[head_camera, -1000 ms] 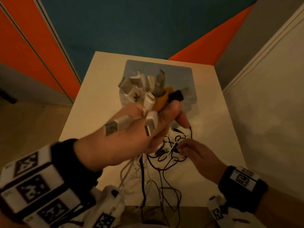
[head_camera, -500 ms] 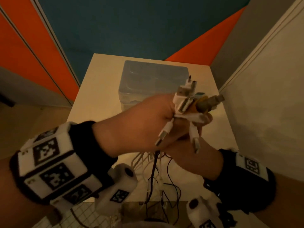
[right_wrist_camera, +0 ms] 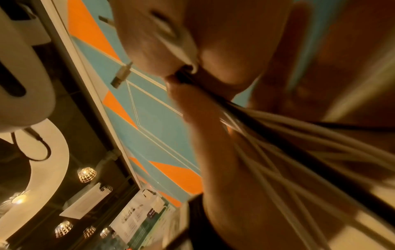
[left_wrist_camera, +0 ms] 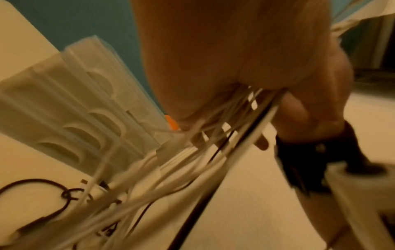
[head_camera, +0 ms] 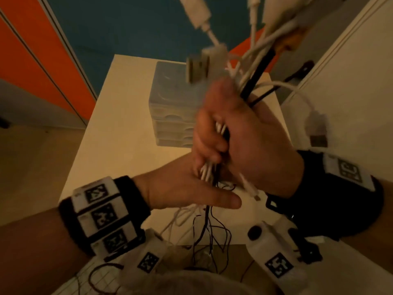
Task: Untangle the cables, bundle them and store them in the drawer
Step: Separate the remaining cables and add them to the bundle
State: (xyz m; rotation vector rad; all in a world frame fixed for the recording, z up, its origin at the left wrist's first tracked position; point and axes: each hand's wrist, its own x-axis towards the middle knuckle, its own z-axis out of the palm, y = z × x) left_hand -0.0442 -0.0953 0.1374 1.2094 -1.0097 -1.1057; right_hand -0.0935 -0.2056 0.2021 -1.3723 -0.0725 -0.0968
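A bundle of white and black cables [head_camera: 251, 71] is held up over the table. My right hand [head_camera: 255, 141] grips it in a fist; the plugs [head_camera: 197, 69] fan out above, one orange [head_camera: 287, 43], and one USB plug [head_camera: 316, 133] dangles to the right. My left hand [head_camera: 191, 184] sits just under the right, fingers curled round the same strands and thumb stretched out. Loose thin black and white ends [head_camera: 208, 228] hang below to the table edge. In the left wrist view the strands [left_wrist_camera: 213, 152] run out from under my left palm [left_wrist_camera: 213, 50]. The translucent drawer unit [head_camera: 170, 103] stands behind, its drawers closed.
The white table [head_camera: 119, 135] carries the drawer unit [left_wrist_camera: 74, 110] near its far end. A pale wall [head_camera: 350, 92] closes in on the right. A blue and orange wall [head_camera: 53, 50] stands behind and to the left. Bare tabletop lies left of the drawers.
The bundle has risen, so the plugs now reach the top of the view. My right hand has come up and taken the bundle in a fist; my left hand has slid down beneath it.
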